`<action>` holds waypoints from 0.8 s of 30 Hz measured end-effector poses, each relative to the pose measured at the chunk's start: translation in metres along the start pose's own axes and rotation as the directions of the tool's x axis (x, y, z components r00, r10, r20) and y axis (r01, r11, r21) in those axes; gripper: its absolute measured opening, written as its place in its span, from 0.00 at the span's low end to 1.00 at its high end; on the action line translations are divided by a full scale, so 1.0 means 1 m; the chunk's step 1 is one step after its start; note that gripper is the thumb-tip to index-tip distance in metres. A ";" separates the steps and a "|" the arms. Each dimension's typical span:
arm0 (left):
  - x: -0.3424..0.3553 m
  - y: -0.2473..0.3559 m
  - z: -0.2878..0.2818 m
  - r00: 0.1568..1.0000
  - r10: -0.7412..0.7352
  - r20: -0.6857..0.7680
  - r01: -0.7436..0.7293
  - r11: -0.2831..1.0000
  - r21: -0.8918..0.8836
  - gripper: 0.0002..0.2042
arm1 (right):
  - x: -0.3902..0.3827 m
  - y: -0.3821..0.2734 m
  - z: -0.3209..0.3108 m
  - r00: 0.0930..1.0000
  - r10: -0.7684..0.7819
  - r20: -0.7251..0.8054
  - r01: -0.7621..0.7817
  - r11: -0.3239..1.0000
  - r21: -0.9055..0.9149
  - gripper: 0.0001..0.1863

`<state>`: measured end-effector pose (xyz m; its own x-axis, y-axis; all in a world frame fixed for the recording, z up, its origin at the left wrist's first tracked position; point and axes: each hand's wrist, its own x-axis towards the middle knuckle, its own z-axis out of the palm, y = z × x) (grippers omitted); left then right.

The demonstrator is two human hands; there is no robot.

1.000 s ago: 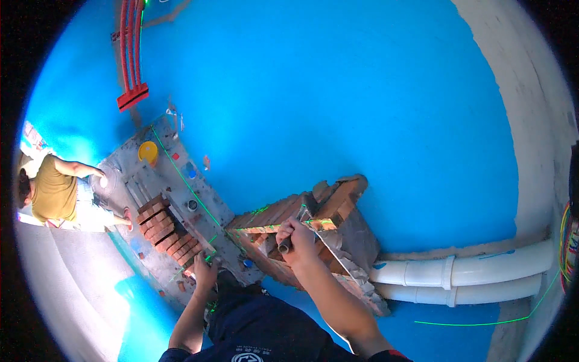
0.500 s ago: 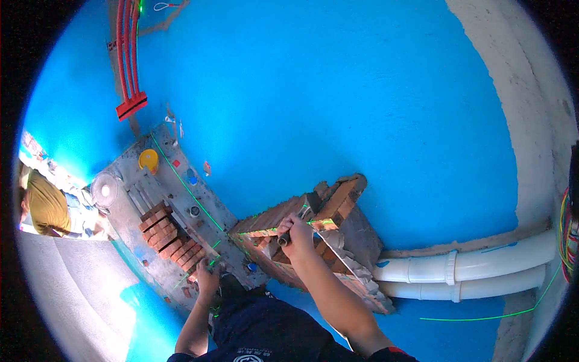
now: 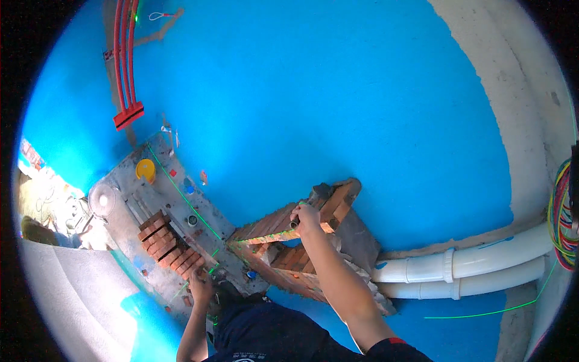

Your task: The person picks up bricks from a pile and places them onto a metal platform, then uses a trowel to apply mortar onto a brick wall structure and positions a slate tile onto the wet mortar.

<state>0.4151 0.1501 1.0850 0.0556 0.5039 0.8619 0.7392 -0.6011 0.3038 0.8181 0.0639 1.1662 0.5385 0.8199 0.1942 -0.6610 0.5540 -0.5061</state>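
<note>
My right hand (image 3: 306, 217) is closed around the dark handle of a tool (image 3: 294, 223), held over the top of a low brick wall (image 3: 274, 227). The tool's working end is hidden, so its kind is unclear. A dark lump of mortar (image 3: 321, 192) sits on the wall beyond my hand. Low on the left, my left hand (image 3: 201, 285) has its thumb and fingers around the near end of the last brick (image 3: 194, 265) in a row of stacked red bricks (image 3: 160, 238). That brick still lies against the row.
A blue-coated wall (image 3: 362, 108) rises ahead, with red pipes (image 3: 125, 60) at upper left. White pipes (image 3: 446, 268) run right of the brickwork. A yellow bucket (image 3: 145, 170), a round fan (image 3: 102, 200) and a small dark cup (image 3: 192, 221) stand on the dusty floor. Coiled wires (image 3: 561, 223) hang at far right.
My right hand has moved forward and slightly right along the wall with the tool. My left hand has closed in on the end brick. At far left, the person in olive has mostly dropped from sight.
</note>
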 end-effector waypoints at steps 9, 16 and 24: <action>-0.003 -0.004 0.002 0.999 0.026 0.019 -0.027 1.000 0.015 0.19 | -0.004 0.003 0.002 0.999 0.000 -0.039 -0.001 1.000 -0.016 0.10; -0.002 -0.001 0.005 0.999 0.020 0.039 -0.022 0.999 0.049 0.20 | -0.017 0.002 0.006 0.998 -0.025 -0.054 0.022 0.998 -0.057 0.11; -0.005 -0.009 0.000 0.997 -0.005 0.079 0.004 1.000 0.011 0.18 | -0.059 -0.006 0.028 0.980 -0.095 -0.177 0.109 0.991 0.073 0.16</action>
<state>0.4076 0.1529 1.0776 0.1053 0.5544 0.8256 0.7470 -0.5921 0.3024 0.7757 0.0162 1.1817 0.6828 0.7251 0.0893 -0.6346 0.6492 -0.4193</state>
